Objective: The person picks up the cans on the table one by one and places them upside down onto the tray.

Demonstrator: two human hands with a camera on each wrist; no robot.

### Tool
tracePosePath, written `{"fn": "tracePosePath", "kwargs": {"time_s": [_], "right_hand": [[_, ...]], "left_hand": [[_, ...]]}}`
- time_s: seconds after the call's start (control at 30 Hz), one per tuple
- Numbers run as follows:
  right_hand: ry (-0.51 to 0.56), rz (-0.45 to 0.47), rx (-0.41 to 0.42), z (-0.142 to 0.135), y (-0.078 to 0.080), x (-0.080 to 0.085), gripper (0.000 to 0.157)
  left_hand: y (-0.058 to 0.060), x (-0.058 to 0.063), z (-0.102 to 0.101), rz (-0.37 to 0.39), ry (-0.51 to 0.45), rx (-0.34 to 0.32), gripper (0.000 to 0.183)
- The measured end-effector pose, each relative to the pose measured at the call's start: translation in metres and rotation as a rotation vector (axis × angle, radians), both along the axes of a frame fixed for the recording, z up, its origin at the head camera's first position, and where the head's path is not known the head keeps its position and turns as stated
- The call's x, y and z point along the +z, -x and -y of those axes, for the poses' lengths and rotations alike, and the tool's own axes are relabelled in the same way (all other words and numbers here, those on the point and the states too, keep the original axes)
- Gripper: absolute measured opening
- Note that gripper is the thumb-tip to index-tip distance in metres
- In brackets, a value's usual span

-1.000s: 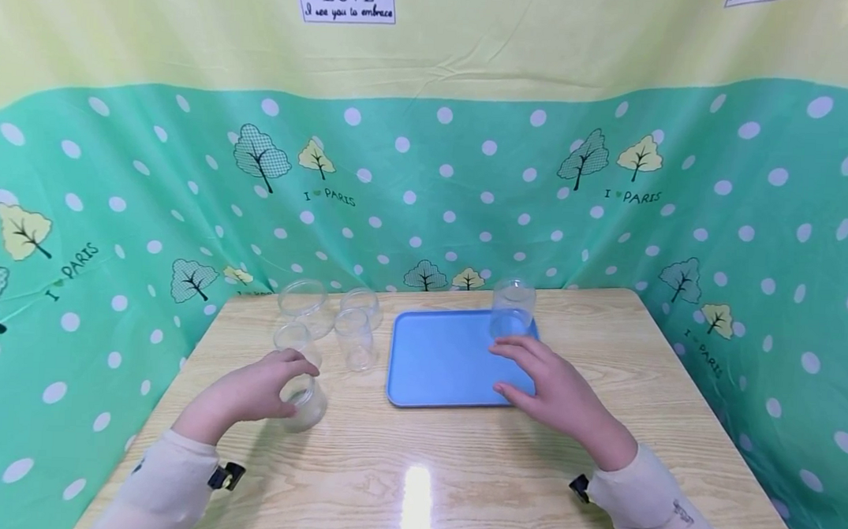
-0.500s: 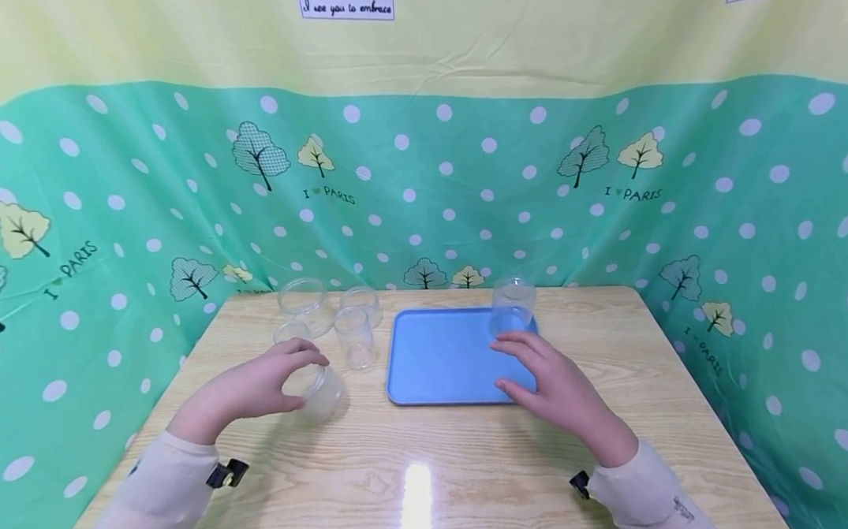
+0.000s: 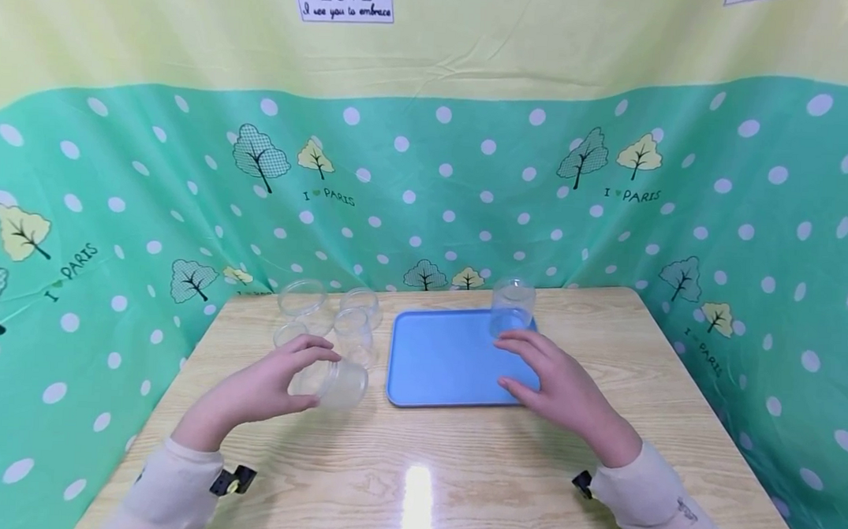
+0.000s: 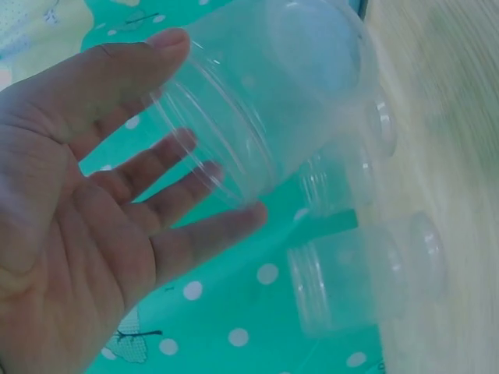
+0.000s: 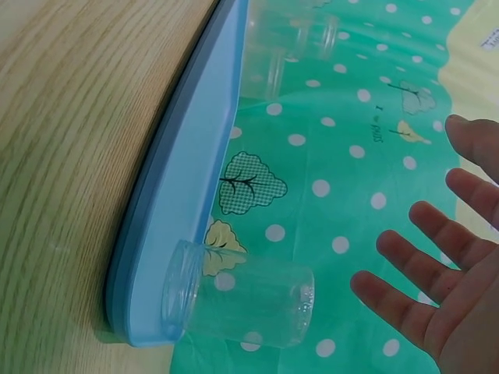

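Note:
My left hand grips a clear plastic jar by its threaded rim, thumb on one side and fingers on the other. The jar is tilted, its base pointing to the right, over the table left of the blue tray. The left wrist view shows the ridged mouth of this jar toward the palm. My right hand hovers over the tray's right part, fingers apart and holding nothing. Beyond its fingertips another clear jar stands mouth down in the tray's far right corner.
Several clear jars stand at the back left of the wooden table: a wide one, a slim one and others close by. A dotted green curtain surrounds the table's back and sides.
My left hand has moved slightly right with the jar, which has tipped from nearly upright so that its base swings out to the right. The right hand has hardly moved.

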State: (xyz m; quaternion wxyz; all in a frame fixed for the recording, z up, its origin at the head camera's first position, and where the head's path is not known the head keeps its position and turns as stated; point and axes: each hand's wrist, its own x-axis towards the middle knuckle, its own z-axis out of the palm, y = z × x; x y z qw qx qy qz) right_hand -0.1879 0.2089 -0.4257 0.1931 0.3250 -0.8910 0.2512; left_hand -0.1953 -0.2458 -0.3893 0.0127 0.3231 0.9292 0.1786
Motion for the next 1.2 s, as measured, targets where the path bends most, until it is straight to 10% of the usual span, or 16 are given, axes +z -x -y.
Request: {"fn": "tracePosePath", "kwargs": {"time_s": [0.63, 1.2], "right_hand": [[0.000, -0.027, -0.002, -0.003, 0.000, 0.002, 0.056], [0.013, -0.059, -0.006, -0.003, -0.001, 0.004, 0.060]], "left_hand": [[0.006, -0.013, -0.008, -0.046, -0.234, -0.081, 0.064], [-0.014, 0.009, -0.046, -0.052, -0.475, -0.130, 0.062]]}}
